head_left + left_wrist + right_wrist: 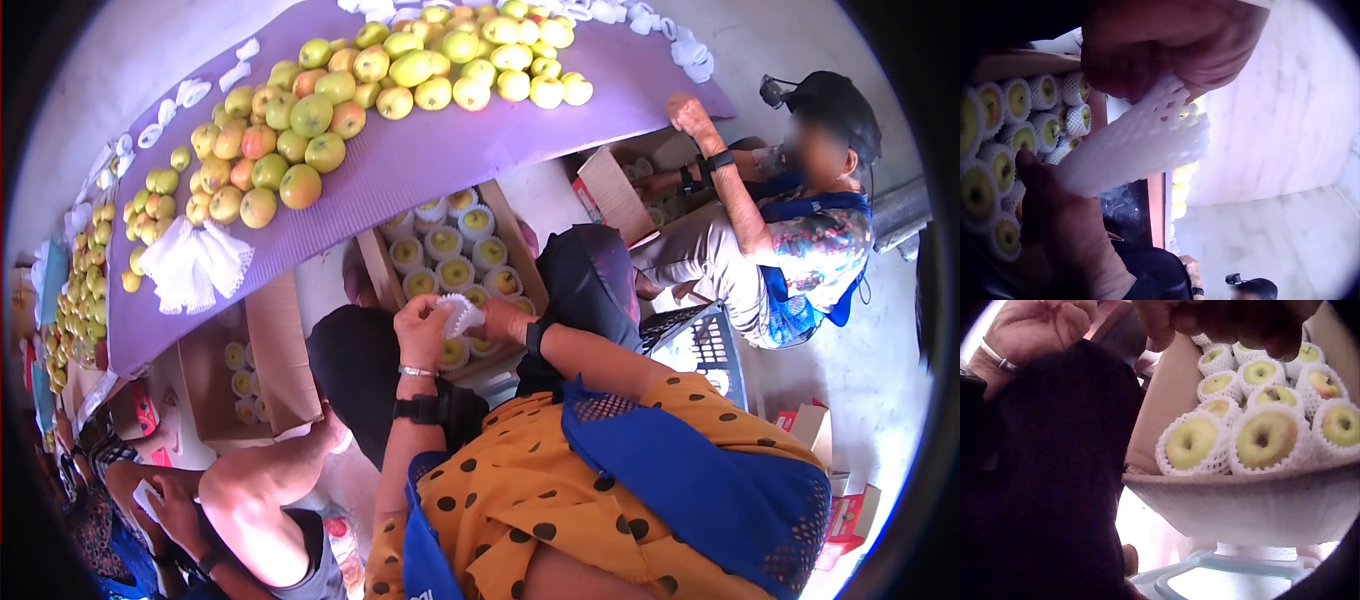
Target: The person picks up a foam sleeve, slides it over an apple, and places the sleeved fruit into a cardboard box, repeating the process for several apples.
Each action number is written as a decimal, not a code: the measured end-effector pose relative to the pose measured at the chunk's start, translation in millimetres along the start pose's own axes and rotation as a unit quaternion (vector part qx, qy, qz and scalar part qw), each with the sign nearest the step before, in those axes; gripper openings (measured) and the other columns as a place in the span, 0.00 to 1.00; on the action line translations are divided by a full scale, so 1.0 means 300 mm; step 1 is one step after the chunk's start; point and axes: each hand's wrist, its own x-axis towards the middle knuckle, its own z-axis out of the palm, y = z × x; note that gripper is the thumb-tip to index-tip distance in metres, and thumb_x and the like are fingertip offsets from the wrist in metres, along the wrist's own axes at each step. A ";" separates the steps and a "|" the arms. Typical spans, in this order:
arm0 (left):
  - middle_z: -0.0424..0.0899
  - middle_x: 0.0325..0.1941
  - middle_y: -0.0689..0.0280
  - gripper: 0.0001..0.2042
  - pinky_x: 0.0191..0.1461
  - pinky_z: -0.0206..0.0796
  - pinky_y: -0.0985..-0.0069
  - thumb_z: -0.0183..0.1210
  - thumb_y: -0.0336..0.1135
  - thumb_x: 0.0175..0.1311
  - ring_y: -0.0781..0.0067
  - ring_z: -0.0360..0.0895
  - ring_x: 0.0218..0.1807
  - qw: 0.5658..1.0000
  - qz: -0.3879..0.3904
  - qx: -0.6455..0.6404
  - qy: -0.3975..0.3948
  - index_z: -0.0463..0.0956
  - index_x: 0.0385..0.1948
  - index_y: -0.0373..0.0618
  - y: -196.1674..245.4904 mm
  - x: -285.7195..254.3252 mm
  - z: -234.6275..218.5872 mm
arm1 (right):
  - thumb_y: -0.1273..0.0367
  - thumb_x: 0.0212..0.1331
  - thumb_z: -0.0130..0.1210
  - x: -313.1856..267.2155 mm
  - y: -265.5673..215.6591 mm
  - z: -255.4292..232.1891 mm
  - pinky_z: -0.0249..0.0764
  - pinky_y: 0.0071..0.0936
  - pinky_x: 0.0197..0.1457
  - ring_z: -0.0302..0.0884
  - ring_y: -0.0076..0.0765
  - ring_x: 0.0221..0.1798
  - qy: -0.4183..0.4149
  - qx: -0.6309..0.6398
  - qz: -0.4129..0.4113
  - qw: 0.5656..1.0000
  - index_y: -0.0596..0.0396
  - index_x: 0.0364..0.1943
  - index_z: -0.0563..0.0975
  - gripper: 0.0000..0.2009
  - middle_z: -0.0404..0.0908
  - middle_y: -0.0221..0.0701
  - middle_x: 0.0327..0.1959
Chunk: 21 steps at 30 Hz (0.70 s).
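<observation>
A white foam net sleeve (461, 314) (1138, 140) is stretched between the two hands above an open carton (527, 237). My left hand (422, 330) (1172, 47) (1041, 331) pinches one end. The other end is gripped by my right hand (508, 322) (1075, 231) (1235, 325), its thumb lying along the foam in the left wrist view. The sleeve looks flattened, with no apple visible in it. Below, apples (455, 272) (1024, 139) (1266, 439) in foam nets stand in rows in the carton. The right wrist view does not show the sleeve.
Loose apples (310, 115) and a bundle of foam nets (197, 265) lie on a purple-covered table (430, 160). Another carton (285, 350) is at left. A seated person (820, 220) is at right, beside a black crate (715, 340); another person's leg (255, 500) is at lower left.
</observation>
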 end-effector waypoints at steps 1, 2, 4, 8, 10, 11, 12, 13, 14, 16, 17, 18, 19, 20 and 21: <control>0.75 0.23 0.70 0.03 0.27 0.61 0.87 0.57 0.23 0.48 0.85 0.68 0.23 1.000 0.001 -0.021 0.019 0.72 0.24 0.37 -0.006 0.002 -0.001 | 0.52 0.37 0.58 0.002 -0.006 -0.006 0.69 0.35 0.40 0.75 0.46 0.36 -0.013 0.018 -0.010 1.000 0.56 0.32 0.76 0.22 0.77 0.44 0.30; 0.75 0.23 0.70 0.03 0.27 0.61 0.87 0.57 0.23 0.48 0.85 0.68 0.23 1.000 0.008 -0.022 0.017 0.72 0.24 0.37 -0.011 0.003 -0.001 | 0.52 0.37 0.58 0.002 -0.007 -0.019 0.69 0.35 0.40 0.75 0.46 0.36 -0.007 0.016 -0.012 1.000 0.56 0.32 0.76 0.22 0.77 0.44 0.30; 0.74 0.23 0.70 0.03 0.26 0.61 0.86 0.57 0.23 0.48 0.85 0.68 0.23 0.994 -0.002 -0.046 0.097 0.72 0.24 0.37 -0.002 0.002 0.006 | 0.54 0.36 0.60 -0.021 -0.046 -0.078 0.68 0.33 0.41 0.74 0.43 0.37 -0.031 0.119 -0.007 0.992 0.61 0.38 0.73 0.26 0.76 0.43 0.31; 0.73 0.22 0.72 0.01 0.26 0.61 0.86 0.54 0.24 0.52 0.84 0.67 0.22 0.979 0.015 -0.111 0.169 0.71 0.25 0.40 -0.046 0.017 -0.010 | 0.58 0.37 0.61 -0.042 -0.090 -0.235 0.69 0.28 0.41 0.74 0.40 0.37 0.178 0.128 -0.062 0.974 0.63 0.39 0.71 0.26 0.75 0.42 0.32; 0.73 0.22 0.72 0.01 0.26 0.61 0.86 0.53 0.25 0.54 0.84 0.67 0.22 0.978 0.002 -0.124 0.167 0.71 0.25 0.41 -0.060 0.024 -0.009 | 0.60 0.39 0.59 -0.023 -0.096 -0.338 0.69 0.28 0.40 0.74 0.39 0.36 0.230 0.191 -0.040 0.954 0.62 0.38 0.72 0.23 0.76 0.42 0.33; 0.73 0.22 0.72 0.01 0.24 0.60 0.86 0.53 0.26 0.54 0.83 0.68 0.22 0.977 -0.016 -0.138 0.163 0.70 0.25 0.42 -0.053 0.025 -0.003 | 0.61 0.41 0.58 -0.022 -0.102 -0.406 0.70 0.28 0.41 0.74 0.37 0.36 0.249 0.163 -0.038 0.954 0.61 0.38 0.72 0.21 0.76 0.41 0.33; 0.73 0.22 0.72 0.02 0.23 0.60 0.86 0.53 0.27 0.55 0.83 0.68 0.21 0.975 -0.034 -0.151 0.160 0.70 0.24 0.43 -0.049 0.024 -0.002 | 0.62 0.40 0.58 -0.040 -0.150 -0.483 0.70 0.29 0.40 0.74 0.38 0.35 0.297 0.137 -0.024 0.945 0.60 0.36 0.73 0.20 0.76 0.41 0.33; 0.73 0.21 0.73 0.03 0.21 0.59 0.85 0.53 0.30 0.55 0.84 0.68 0.21 0.982 -0.038 -0.114 0.148 0.69 0.24 0.45 -0.061 0.029 -0.008 | 0.63 0.40 0.58 -0.022 -0.141 -0.536 0.69 0.31 0.40 0.73 0.42 0.35 0.364 0.077 -0.039 0.928 0.60 0.34 0.73 0.18 0.75 0.42 0.31; 0.73 0.21 0.73 0.03 0.21 0.59 0.85 0.53 0.30 0.55 0.84 0.68 0.21 0.982 -0.037 -0.114 0.147 0.69 0.24 0.45 -0.071 0.030 -0.010 | 0.64 0.40 0.57 0.016 -0.107 -0.592 0.69 0.33 0.40 0.72 0.44 0.36 0.411 0.030 -0.068 0.908 0.59 0.36 0.72 0.18 0.74 0.42 0.32; 0.73 0.21 0.74 0.04 0.19 0.58 0.85 0.53 0.32 0.55 0.84 0.68 0.20 0.980 -0.067 -0.128 0.133 0.69 0.24 0.46 -0.068 0.030 0.003 | 0.66 0.41 0.55 0.117 -0.012 -0.699 0.68 0.36 0.43 0.70 0.48 0.40 0.494 -0.081 -0.085 0.862 0.57 0.41 0.68 0.20 0.71 0.42 0.39; 0.73 0.21 0.74 0.03 0.20 0.59 0.85 0.53 0.32 0.55 0.84 0.68 0.20 0.979 -0.096 -0.131 0.126 0.69 0.24 0.47 -0.039 0.022 0.012 | 0.67 0.41 0.55 0.159 0.023 -0.749 0.67 0.37 0.45 0.68 0.50 0.43 0.528 -0.143 -0.072 0.834 0.55 0.45 0.66 0.22 0.70 0.42 0.43; 0.73 0.21 0.74 0.03 0.20 0.59 0.85 0.53 0.32 0.55 0.84 0.68 0.20 0.979 -0.095 -0.131 0.127 0.69 0.24 0.47 -0.036 0.023 0.018 | 0.67 0.41 0.55 0.184 0.032 -0.797 0.67 0.37 0.45 0.68 0.50 0.43 0.528 -0.143 -0.073 0.834 0.55 0.45 0.66 0.22 0.70 0.42 0.43; 0.73 0.21 0.74 0.03 0.20 0.59 0.85 0.53 0.33 0.55 0.84 0.68 0.20 0.977 -0.102 -0.138 0.126 0.69 0.24 0.47 -0.036 0.023 0.022 | 0.68 0.41 0.54 0.208 0.038 -0.840 0.65 0.39 0.48 0.65 0.52 0.47 0.534 -0.164 -0.053 0.828 0.54 0.47 0.64 0.24 0.67 0.43 0.46; 0.73 0.21 0.74 0.03 0.20 0.60 0.85 0.53 0.33 0.55 0.84 0.69 0.21 0.975 -0.108 -0.146 0.125 0.69 0.24 0.48 -0.035 0.025 0.026 | 0.68 0.42 0.53 0.232 0.042 -0.880 0.62 0.41 0.52 0.62 0.53 0.50 0.539 -0.185 -0.033 0.821 0.53 0.50 0.61 0.26 0.65 0.43 0.49; 0.73 0.21 0.74 0.03 0.20 0.60 0.85 0.53 0.33 0.55 0.84 0.69 0.21 0.975 -0.107 -0.146 0.127 0.69 0.24 0.48 -0.033 0.026 0.030 | 0.68 0.42 0.53 0.259 0.059 -0.917 0.62 0.41 0.52 0.62 0.53 0.50 0.538 -0.184 -0.036 0.822 0.53 0.50 0.61 0.26 0.65 0.43 0.49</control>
